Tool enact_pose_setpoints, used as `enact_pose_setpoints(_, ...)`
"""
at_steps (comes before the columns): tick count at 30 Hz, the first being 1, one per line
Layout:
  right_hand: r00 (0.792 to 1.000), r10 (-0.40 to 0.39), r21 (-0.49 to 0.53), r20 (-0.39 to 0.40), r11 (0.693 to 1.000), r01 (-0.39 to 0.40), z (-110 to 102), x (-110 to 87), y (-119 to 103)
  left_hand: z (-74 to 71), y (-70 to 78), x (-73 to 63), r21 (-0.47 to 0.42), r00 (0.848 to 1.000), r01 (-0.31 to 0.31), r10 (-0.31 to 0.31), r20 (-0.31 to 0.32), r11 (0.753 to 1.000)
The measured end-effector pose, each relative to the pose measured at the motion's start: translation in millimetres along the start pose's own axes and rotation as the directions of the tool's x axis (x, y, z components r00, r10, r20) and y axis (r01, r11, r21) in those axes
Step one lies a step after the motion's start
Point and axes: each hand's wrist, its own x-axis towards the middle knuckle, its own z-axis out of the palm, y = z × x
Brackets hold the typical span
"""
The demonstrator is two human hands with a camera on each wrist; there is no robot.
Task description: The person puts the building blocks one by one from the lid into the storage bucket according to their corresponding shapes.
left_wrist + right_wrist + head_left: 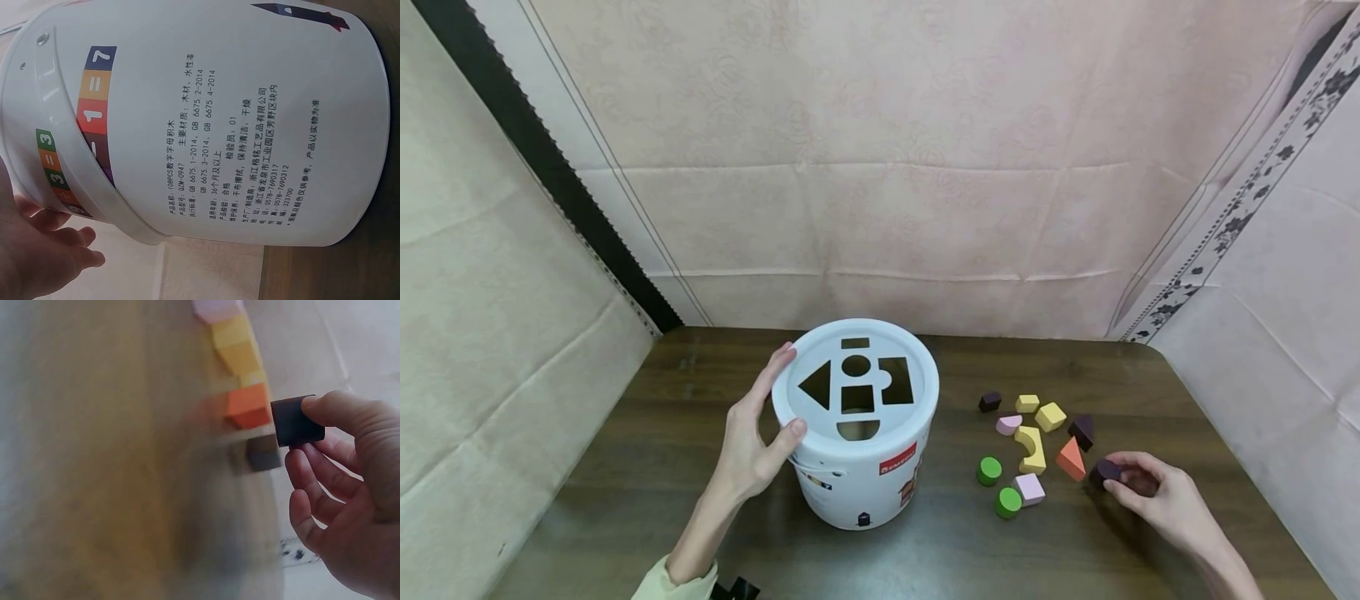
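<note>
A white bucket (859, 467) stands upright on the table, its pale lid (820, 350) cut with several shaped holes. My left hand (760, 442) rests on the lid's left rim, fingers spread along the far edge and thumb lying near the front. Printed text covers the bucket (250, 144) in the left wrist view, where the hand (50, 250) appears beside the lid. At the right, my right hand (1157, 500) pinches a dark block (1105, 472) between thumb and fingers. It looks round-topped from above and square from the side in the right wrist view, the block (297, 420) held by its edges.
Loose blocks lie between bucket and right hand: an orange triangular block (1071, 459), a dark triangular block (1082, 432), a yellow arch (1032, 450), a green cylinder (988, 471), a lilac block (1028, 489) and several others. Cloth walls (880, 208) surround the wooden table (700, 392).
</note>
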Motion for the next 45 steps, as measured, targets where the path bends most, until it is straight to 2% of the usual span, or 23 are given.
enact_pose_setpoints(8,0.989,-0.145,-0.030,0.018,0.989,0.146,-6.6,21.1,-35.9,0.8,0.3,1.1,-0.007,1.000,-0.001,0.001,0.000,1.000)
enact_pose_setpoints(19,0.963,-0.264,0.002,0.056,0.964,0.264,-2.0,52.1,-83.2,2.1,-0.6,-1.5,-0.009,1.000,-0.004,0.004,-0.019,1.000)
enact_pose_setpoints(29,0.944,-0.301,0.076,0.135,0.953,0.293,5.4,82.4,-130.0,2.8,-1.1,-0.1,-0.012,0.999,-0.034,0.034,-0.029,0.999)
enact_pose_setpoints(36,0.940,-0.304,0.080,0.156,0.952,0.295,7.6,95.0,-152.0,3.1,-0.7,0.4,-0.024,0.999,-0.027,0.027,-0.027,0.999)
enact_pose_setpoints(45,0.918,-0.352,0.140,0.182,0.933,0.330,9.6,111.2,-188.5,3.6,-1.1,-0.1,-0.019,0.999,-0.034,0.034,-0.035,0.999)
